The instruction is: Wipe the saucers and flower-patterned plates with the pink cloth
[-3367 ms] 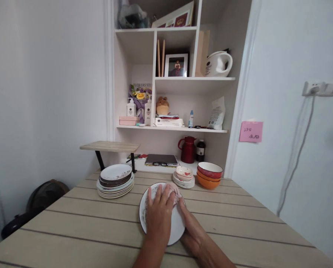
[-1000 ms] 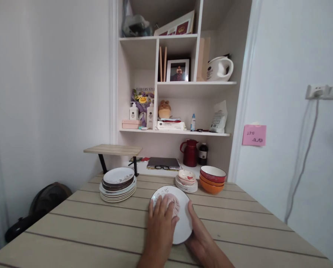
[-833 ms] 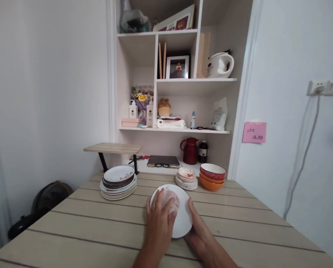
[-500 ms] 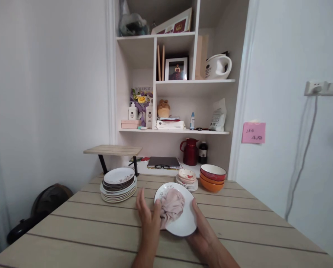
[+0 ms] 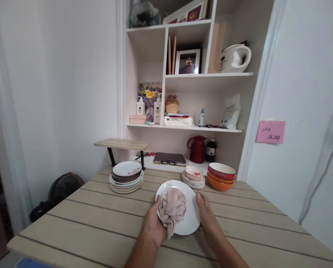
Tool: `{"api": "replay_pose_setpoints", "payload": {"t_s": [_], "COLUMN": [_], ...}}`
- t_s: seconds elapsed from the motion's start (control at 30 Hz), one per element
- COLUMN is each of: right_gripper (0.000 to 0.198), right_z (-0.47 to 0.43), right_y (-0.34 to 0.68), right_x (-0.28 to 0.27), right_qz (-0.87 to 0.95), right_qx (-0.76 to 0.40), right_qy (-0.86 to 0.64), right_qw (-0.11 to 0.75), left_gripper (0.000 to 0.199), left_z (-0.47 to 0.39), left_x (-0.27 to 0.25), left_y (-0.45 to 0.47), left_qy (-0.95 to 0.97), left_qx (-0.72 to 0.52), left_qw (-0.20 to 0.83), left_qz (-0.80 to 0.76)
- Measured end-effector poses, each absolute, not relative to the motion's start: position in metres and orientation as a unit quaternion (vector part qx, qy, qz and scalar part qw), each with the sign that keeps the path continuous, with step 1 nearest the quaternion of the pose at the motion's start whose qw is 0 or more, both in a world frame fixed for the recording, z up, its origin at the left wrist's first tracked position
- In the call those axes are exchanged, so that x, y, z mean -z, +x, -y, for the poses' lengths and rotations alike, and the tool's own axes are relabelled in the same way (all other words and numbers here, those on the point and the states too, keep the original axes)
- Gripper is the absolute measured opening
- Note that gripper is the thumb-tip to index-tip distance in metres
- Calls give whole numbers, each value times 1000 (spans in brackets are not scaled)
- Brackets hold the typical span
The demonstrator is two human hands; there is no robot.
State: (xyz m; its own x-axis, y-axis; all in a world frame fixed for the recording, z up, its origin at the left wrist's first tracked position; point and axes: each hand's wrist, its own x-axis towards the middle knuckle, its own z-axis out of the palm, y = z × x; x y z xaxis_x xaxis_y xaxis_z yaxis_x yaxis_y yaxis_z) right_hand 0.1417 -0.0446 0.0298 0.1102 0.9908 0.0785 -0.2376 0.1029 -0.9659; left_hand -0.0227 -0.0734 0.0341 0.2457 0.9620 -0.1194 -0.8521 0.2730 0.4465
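Note:
A white plate (image 5: 192, 208) with a dark rim and a small printed pattern is held tilted over the table's near middle. A crumpled pale pink cloth (image 5: 174, 208) lies on it, one end hanging over the near rim. My left hand (image 5: 154, 225) grips the plate's left side, its thumb on the rim and its fingers mostly hidden beneath. At the opposite side my right hand (image 5: 208, 216) is closed against the right rim, some of its fingers out of sight.
On the slatted table (image 5: 99, 223) stand a plate stack (image 5: 126, 178) at left, small dishes (image 5: 193, 178) at centre, and red and orange bowls (image 5: 221, 176) at right. Behind are a small raised shelf (image 5: 121, 144), a laptop (image 5: 170, 159) and a red jug (image 5: 197, 149).
My left hand has gone from spread fingers beside the plate to gripping its left side. My right hand has shifted up along the right rim. The cloth's loose end now hangs over the near rim.

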Motion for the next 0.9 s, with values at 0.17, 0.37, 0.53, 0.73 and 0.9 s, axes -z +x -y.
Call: {"api": "replay_pose_setpoints", "payload": {"t_s": [0.17, 0.37, 0.53, 0.73, 0.9], "right_gripper": [52, 53, 46, 49, 41], "right_z": [62, 85, 60, 33, 41], "right_y": [148, 102, 89, 110, 124], "right_x": [-50, -37, -40, -56, -53], "right_qz": [674, 806, 826, 855, 826], "right_qx": [-50, -92, -59, 8, 36], "right_qy": [-482, -500, -472, -436, -490], "right_qw": [558, 303, 301, 281, 277], "left_gripper": [41, 40, 43, 46, 53], "left_z": [70, 69, 63, 59, 61], "left_x": [-31, -22, -11, -12, -17], "left_y": [-26, -25, -18, -22, -32], "left_qy": [147, 168, 194, 182, 186], "left_qx": [-604, -604, -558, -570, -574], "left_qw": [764, 756, 788, 790, 789], "left_qz": [-173, -187, -176, -136, -120]}}
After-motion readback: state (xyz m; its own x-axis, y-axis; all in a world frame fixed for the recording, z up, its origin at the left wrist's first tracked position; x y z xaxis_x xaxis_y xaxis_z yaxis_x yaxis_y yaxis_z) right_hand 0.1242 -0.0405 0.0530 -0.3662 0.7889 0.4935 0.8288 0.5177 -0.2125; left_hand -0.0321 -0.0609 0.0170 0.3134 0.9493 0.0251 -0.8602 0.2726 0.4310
